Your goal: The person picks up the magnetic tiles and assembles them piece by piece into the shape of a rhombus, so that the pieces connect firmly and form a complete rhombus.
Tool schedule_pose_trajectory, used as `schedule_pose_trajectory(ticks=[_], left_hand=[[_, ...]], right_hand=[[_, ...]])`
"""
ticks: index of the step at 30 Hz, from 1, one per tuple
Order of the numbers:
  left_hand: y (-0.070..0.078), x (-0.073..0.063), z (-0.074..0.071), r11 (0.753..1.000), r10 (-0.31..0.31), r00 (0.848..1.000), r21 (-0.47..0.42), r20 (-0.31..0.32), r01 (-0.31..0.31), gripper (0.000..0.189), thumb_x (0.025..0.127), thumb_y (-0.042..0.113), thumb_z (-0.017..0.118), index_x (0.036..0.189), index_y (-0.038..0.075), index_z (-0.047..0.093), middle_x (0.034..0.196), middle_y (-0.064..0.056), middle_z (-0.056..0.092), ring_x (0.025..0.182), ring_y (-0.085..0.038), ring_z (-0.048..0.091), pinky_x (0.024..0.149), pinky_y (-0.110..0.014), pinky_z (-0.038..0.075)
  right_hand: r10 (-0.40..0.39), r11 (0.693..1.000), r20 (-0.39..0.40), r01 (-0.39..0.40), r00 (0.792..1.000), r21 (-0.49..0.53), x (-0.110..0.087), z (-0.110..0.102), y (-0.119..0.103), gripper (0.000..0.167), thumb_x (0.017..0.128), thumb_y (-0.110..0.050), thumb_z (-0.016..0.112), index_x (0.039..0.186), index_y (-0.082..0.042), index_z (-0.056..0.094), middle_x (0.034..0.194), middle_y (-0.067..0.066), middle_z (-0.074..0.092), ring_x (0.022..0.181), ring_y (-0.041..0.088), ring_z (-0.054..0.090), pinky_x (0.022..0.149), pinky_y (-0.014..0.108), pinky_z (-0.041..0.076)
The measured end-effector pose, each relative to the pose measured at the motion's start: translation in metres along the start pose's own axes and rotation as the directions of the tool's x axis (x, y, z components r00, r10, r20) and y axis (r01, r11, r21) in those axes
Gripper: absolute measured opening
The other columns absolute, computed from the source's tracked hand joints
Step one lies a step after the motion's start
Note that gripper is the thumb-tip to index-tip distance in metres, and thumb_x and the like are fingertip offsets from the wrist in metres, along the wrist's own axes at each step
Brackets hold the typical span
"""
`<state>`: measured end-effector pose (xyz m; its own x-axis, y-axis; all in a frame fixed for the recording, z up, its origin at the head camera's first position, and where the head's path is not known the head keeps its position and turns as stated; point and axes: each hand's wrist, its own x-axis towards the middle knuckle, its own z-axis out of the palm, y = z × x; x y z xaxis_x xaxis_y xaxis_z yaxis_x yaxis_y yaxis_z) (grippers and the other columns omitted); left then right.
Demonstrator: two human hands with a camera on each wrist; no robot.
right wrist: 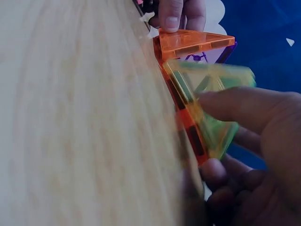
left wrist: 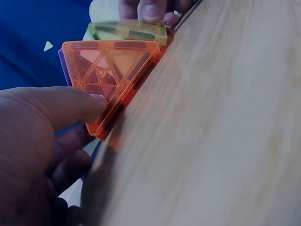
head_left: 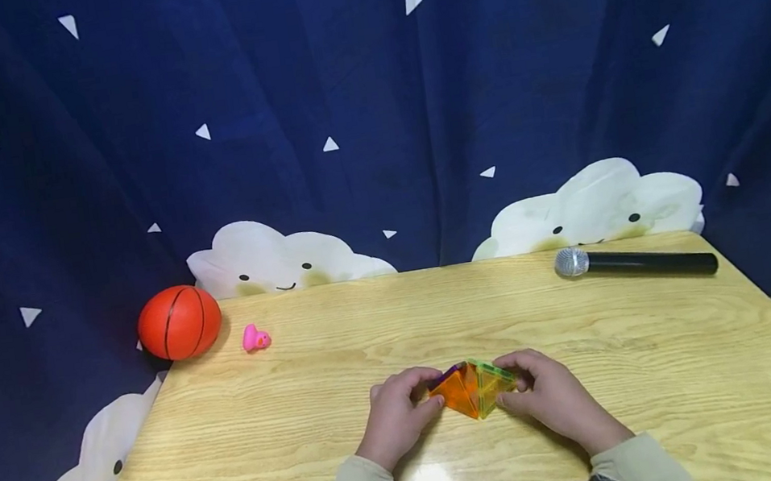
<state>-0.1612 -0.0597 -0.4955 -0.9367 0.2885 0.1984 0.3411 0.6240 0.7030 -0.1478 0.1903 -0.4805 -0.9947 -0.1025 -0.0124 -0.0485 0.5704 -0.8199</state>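
Observation:
Near the table's front middle, translucent triangular magnetic tiles lean together on a red tile (right wrist: 194,134) that lies along the tabletop. My left hand (head_left: 399,411) pinches the orange triangular tile (head_left: 457,396) and the purple tile (left wrist: 65,68) behind it, thumb on the orange face. On the other side, my right hand (head_left: 555,393) pinches the yellow tile (head_left: 491,399) and the green tile (right wrist: 226,134), its thumb pressing the yellow face. A gap shows between the orange and yellow tiles in the right wrist view. Part of the red tile is hidden beneath the upright tiles.
A red ball (head_left: 179,323) with black lines sits at the table's back left corner, beside a small pink toy duck (head_left: 255,338). At the back right lies a black microphone (head_left: 640,261). A dark blue curtain (head_left: 367,97) hangs behind the wooden table (head_left: 291,415).

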Motion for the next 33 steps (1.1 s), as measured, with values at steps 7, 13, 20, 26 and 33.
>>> schedule_pose_trajectory(ticks=[7,13,20,26,33], left_hand=[[0.0055,0.0015,0.0011,0.997,0.007,0.999,0.077,0.039,-0.01,0.045,0.078,0.026,0.085,0.12,0.024,0.07,0.115,0.008,0.07,0.091,-0.011,0.056,0.084,-0.039,0.031],[0.0092,0.0018,0.002,0.993,-0.006,0.998,0.117,0.056,-0.001,0.045,0.08,0.024,0.084,0.122,0.024,0.068,0.118,0.007,0.069,0.101,-0.015,0.06,0.085,-0.04,0.033],[0.0095,0.0011,-0.0029,0.989,0.016,0.995,0.142,0.102,-0.031,0.047,0.081,0.024,0.083,0.125,0.024,0.066,0.116,0.007,0.066,0.103,-0.013,0.058,0.087,-0.038,0.037],[0.0074,0.001,-0.0055,0.995,0.014,0.993,0.095,0.117,-0.025,0.046,0.08,0.022,0.084,0.123,0.023,0.067,0.11,0.009,0.065,0.089,-0.007,0.052,0.086,-0.038,0.035],[0.0065,0.0007,-0.006,1.0,-0.011,0.993,0.027,0.115,0.008,0.046,0.081,0.019,0.084,0.124,0.024,0.067,0.11,0.01,0.065,0.087,-0.007,0.053,0.086,-0.038,0.033]], right_hand=[[0.028,0.996,0.033,-0.026,0.999,-0.08,-0.0002,-0.001,-0.0035,0.061,0.077,-0.011,0.087,0.132,-0.008,0.061,0.095,0.001,0.057,0.069,0.017,0.045,0.057,0.028,0.039],[0.031,0.993,0.043,-0.026,0.999,-0.119,-0.0006,0.0003,-0.0062,0.062,0.077,-0.004,0.085,0.133,-0.009,0.06,0.109,0.004,0.061,0.08,0.017,0.052,0.067,0.031,0.046],[0.012,0.985,0.061,-0.002,0.998,-0.174,-0.0011,-0.0007,-0.0063,0.062,0.077,-0.006,0.085,0.133,-0.01,0.06,0.118,0.006,0.063,0.107,0.023,0.06,0.093,0.047,0.05],[-0.002,0.981,0.083,0.018,0.997,-0.192,-0.0007,-0.0031,-0.0051,0.06,0.076,-0.011,0.087,0.13,-0.01,0.061,0.101,-0.001,0.058,0.088,0.017,0.053,0.08,0.039,0.047],[-0.009,0.988,0.072,0.02,0.997,-0.155,-0.0004,-0.0029,-0.0026,0.058,0.075,-0.01,0.087,0.128,-0.01,0.062,0.097,-0.001,0.055,0.081,0.017,0.047,0.072,0.032,0.041]])
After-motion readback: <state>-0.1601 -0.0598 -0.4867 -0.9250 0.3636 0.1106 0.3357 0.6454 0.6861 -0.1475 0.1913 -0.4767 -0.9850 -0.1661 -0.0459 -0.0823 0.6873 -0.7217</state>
